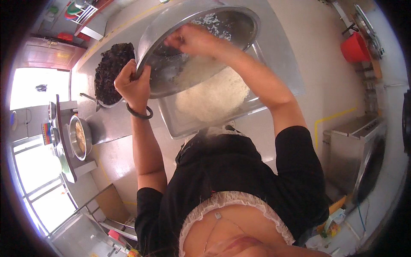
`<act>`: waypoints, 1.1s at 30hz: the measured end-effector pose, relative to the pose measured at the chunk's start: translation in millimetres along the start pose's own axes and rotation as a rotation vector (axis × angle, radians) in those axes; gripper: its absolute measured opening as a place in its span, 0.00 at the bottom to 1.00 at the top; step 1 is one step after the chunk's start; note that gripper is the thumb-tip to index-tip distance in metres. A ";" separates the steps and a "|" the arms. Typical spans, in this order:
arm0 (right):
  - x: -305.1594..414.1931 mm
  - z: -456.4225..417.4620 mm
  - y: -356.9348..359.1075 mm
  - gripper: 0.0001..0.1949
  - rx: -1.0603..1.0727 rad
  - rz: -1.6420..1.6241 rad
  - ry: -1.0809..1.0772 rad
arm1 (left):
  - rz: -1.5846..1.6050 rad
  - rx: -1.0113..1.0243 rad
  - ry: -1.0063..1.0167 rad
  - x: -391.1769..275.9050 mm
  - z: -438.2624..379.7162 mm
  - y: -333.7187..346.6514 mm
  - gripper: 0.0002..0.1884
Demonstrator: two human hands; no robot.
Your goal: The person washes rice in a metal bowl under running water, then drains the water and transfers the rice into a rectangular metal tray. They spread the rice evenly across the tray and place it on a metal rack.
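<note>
My left hand (135, 83) grips the rim of a large metal basin (162, 24), which is tilted over a rectangular metal tray (168, 120). Inside the basin is my right hand (192, 40), blurred, its fingers near the inner wall; whether it holds anything is unclear. White grains that look like rice (213, 96) lie heaped in the tray, and more cling to the basin's inner wall. Left of the basin, close to my left hand, a container is piled with dark, crinkled food pieces (112, 72). The basin hides part of the tray.
A knife or similar tool with a handle (90, 97) lies beside the dark food. Farther left stands a metal bowl (89, 138) with brownish contents. A red bucket (354, 47) is at the upper right, and a metal cabinet (345, 154) stands at the right.
</note>
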State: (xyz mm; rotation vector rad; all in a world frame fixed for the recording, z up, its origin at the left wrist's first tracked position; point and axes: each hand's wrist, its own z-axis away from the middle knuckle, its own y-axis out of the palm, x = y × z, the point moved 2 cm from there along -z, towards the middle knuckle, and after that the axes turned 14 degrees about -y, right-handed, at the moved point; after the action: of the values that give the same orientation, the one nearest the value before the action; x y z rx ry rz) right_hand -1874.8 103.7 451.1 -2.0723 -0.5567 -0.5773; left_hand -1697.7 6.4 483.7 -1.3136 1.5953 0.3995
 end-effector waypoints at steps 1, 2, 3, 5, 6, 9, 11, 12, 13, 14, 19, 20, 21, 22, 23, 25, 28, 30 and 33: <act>3.6 -2.8 -14.7 0.09 -0.097 0.055 -0.069 | -0.025 0.019 0.024 -5.6 1.3 0.7 0.17; 3.9 -4.9 -23.8 0.10 -0.191 0.104 -0.141 | -0.056 0.033 0.047 -8.3 3.1 -0.5 0.17; 3.4 -3.5 -30.9 0.10 -0.286 0.152 -0.214 | -0.029 0.039 0.038 -9.0 4.1 -2.0 0.17; -28.9 23.4 -19.1 0.10 -0.205 0.028 -0.013 | 0.035 0.052 0.034 -12.0 1.5 -3.3 0.17; -60.5 44.4 -5.1 0.09 -0.172 0.054 0.029 | 0.039 0.033 0.044 -15.2 -0.8 1.2 0.17; -72.4 59.7 3.7 0.09 -0.028 0.087 0.097 | -0.008 -0.016 0.067 -16.7 -3.6 -9.4 0.17; -45.7 49.8 -3.0 0.08 -0.089 0.090 -0.003 | -0.028 -0.012 0.083 -12.5 -3.7 -14.5 0.17; -10.2 31.3 -18.3 0.08 -0.204 0.070 -0.108 | -0.051 -0.014 0.075 -14.3 0.2 -18.9 0.17; 10.6 19.9 -33.2 0.08 -0.320 0.062 -0.213 | -0.064 -0.016 0.072 -20.2 2.8 -19.7 0.18; 13.3 18.6 -39.9 0.08 -0.376 0.170 -0.271 | -0.075 -0.018 0.075 -24.6 3.7 -21.0 0.18; -70.0 53.7 -23.7 0.09 -0.611 0.142 -0.035 | -0.012 0.026 0.038 -27.4 5.7 -15.6 0.18; -92.1 69.8 -8.7 0.10 -0.595 0.092 0.063 | 0.001 0.026 0.018 -26.8 6.5 -14.6 0.18; -93.9 73.5 -2.6 0.10 -0.575 0.030 0.162 | -0.005 0.012 0.030 -25.5 8.0 -16.8 0.18; -95.4 73.3 1.9 0.10 -0.469 0.023 0.158 | -0.009 -0.001 0.042 -24.0 9.1 -18.2 0.18; -95.6 74.7 8.6 0.10 -0.362 0.019 0.153 | -0.012 -0.012 0.055 -23.5 9.5 -18.9 0.18; -71.0 64.7 9.5 0.10 -0.343 -0.039 0.034 | 0.000 -0.034 0.043 -23.7 8.4 -25.5 0.19; -29.2 39.9 -7.7 0.08 -0.444 -0.111 -0.222 | 0.050 -0.041 0.014 -27.1 10.4 -28.1 0.18; -46.8 38.7 7.1 0.07 -0.298 -0.041 -0.298 | 0.056 -0.047 0.032 -33.8 13.0 -23.4 0.18; -58.0 64.1 32.5 0.06 -0.202 0.242 -0.396 | -0.027 -0.130 0.081 -39.4 18.4 -24.6 0.17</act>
State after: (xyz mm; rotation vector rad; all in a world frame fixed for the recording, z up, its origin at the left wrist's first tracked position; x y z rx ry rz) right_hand -1889.6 131.7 364.3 -2.4218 -0.4730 -0.0808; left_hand -1670.5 33.2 515.9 -1.4648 1.6393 0.4439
